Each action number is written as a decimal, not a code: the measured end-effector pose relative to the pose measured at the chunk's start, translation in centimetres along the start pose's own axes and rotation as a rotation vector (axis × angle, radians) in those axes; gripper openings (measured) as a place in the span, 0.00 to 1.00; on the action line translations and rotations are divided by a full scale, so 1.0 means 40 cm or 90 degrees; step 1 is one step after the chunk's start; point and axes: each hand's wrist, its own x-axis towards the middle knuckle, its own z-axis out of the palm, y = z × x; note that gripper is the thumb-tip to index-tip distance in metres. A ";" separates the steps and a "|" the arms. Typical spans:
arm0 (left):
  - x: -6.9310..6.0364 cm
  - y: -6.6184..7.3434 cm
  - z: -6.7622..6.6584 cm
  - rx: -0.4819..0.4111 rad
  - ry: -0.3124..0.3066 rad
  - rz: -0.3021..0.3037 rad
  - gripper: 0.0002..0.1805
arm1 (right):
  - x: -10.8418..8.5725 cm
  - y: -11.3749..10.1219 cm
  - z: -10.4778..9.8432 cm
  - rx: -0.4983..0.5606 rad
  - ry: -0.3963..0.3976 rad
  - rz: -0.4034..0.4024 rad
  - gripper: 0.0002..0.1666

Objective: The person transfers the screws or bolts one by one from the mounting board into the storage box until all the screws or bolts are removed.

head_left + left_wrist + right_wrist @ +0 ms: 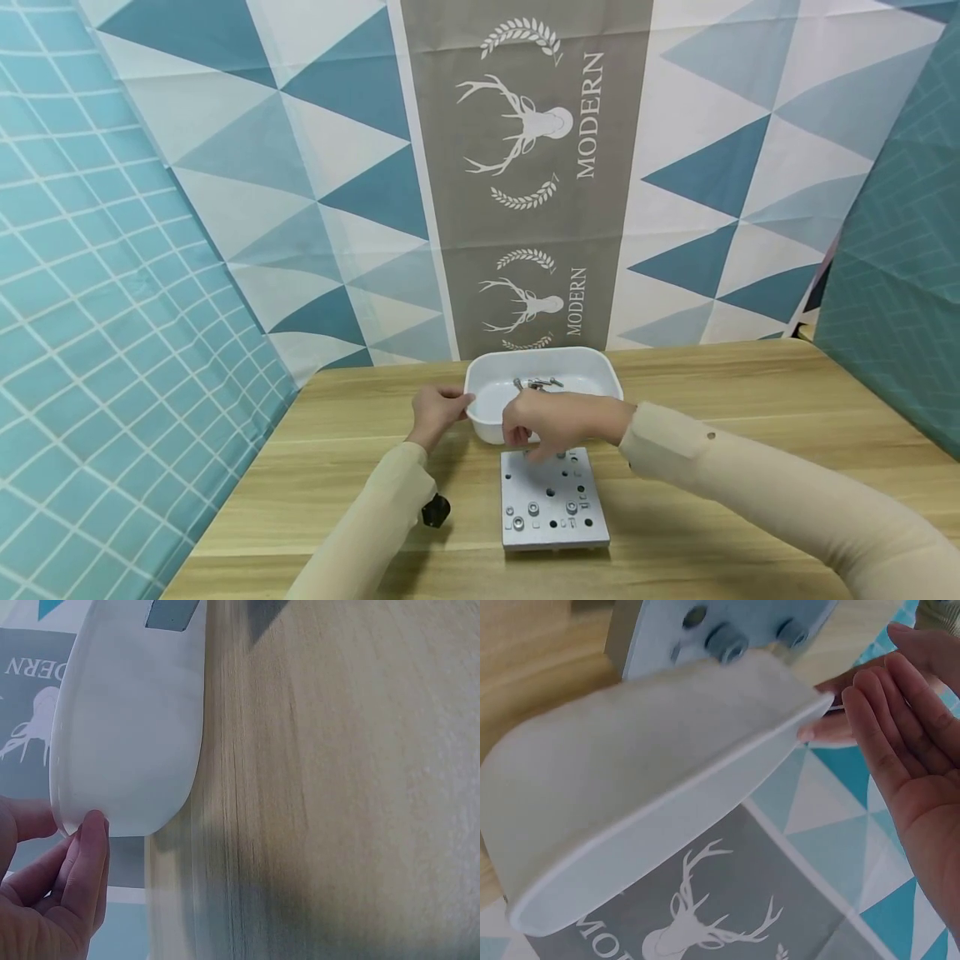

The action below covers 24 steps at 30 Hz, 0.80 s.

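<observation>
A white plastic tub (495, 433) stands on the table with several small metal screws (538, 383) inside. My left hand (438, 412) pinches the tub's left rim between thumb and fingers; the left wrist view shows this left hand (56, 892) at the tub's corner. Over the tub's near edge hovers my right hand (551, 421), fingers bent downward. In the right wrist view this right hand (922, 742) has loosely extended fingers, with nothing visible in them. Below it lies a silver metal plate (551, 512) with holes and several socket-head screws (533, 507) in it.
The wooden table (697, 500) extends on both sides of the plate. A small black object (436, 510) shows beside the left sleeve. Behind the table hangs a patterned cloth (525, 183), with a blue tiled-pattern cloth (112, 275) at the left.
</observation>
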 end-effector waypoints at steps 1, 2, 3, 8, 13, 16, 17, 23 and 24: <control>0.000 0.000 0.000 0.000 0.000 -0.001 0.11 | -0.001 -0.003 0.003 0.005 -0.004 -0.006 0.10; 0.000 0.000 0.000 -0.001 0.000 -0.001 0.11 | -0.002 -0.006 0.006 0.006 -0.007 -0.017 0.10; 0.001 0.000 0.000 -0.002 0.000 0.000 0.11 | -0.003 -0.009 0.009 0.007 -0.012 -0.022 0.10; 0.003 0.002 0.001 -0.008 0.004 -0.002 0.12 | -0.009 -0.028 0.017 0.013 -0.038 -0.035 0.10; 0.007 0.002 0.002 -0.007 0.003 -0.002 0.11 | -0.013 -0.047 0.022 0.012 -0.061 -0.041 0.09; 0.008 0.001 0.002 -0.002 0.004 0.000 0.11 | -0.014 -0.063 0.025 0.001 -0.071 -0.053 0.09; 0.008 0.001 0.002 -0.003 0.005 -0.004 0.11 | -0.014 -0.069 0.026 -0.006 -0.074 -0.058 0.10; 0.006 -0.002 0.002 0.002 0.006 -0.003 0.11 | -0.015 -0.101 0.045 -0.042 -0.091 -0.098 0.09; 0.006 -0.002 0.003 0.003 0.006 -0.003 0.11 | -0.016 -0.104 0.049 -0.045 -0.094 -0.104 0.09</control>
